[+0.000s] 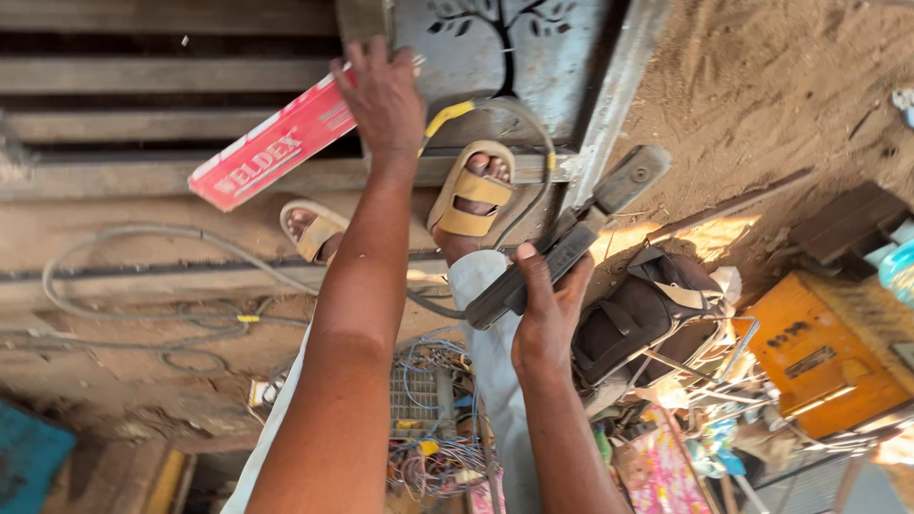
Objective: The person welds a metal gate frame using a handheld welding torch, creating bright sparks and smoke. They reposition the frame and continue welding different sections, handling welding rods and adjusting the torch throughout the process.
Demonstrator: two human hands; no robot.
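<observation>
My left hand (381, 95) reaches forward and grips the upper end of a long red cardboard box (267, 152), which lies tilted across grey metal bars. My right hand (543, 314) is closed around the handle of a dark grey clamp-like tool (571, 243) whose head points up to the right. A cable with a yellow sleeve (452, 114) loops near the tool. My feet, in tan sandals (471, 190), stand on the ground between the two hands.
A grey metal panel with a tree cut-out (514, 57) lies ahead, beside sandy ground (762, 86). A black bag (647, 305) and an orange metal box (819, 352) sit at the right. Grey cables (143, 286) and tangled wires (428, 419) lie on the floor.
</observation>
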